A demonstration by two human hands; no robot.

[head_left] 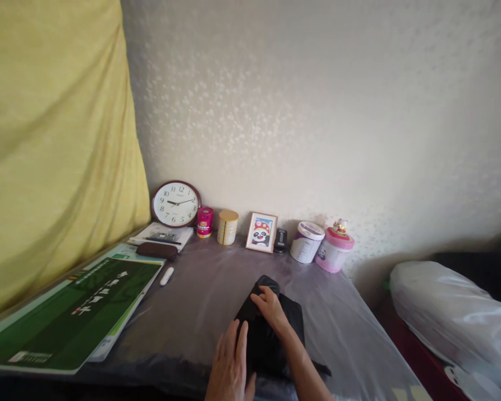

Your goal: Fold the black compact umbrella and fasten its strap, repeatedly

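Observation:
A black folded fabric item lies near the front of the table, with a narrow strap-like end sticking out at its lower right. My right hand is on top of it, fingers bent and gripping the cloth near its far end. Along the left side rests my left hand, its fingers stretched out and touching the edge of the fabric. Part of the item is hidden beneath my right hand and forearm.
Green books cover the left side, with a brown case and a white stick-shaped object nearby. Along the wall stand a clock, a pink can, a yellow-lidded can, a picture frame and tubs.

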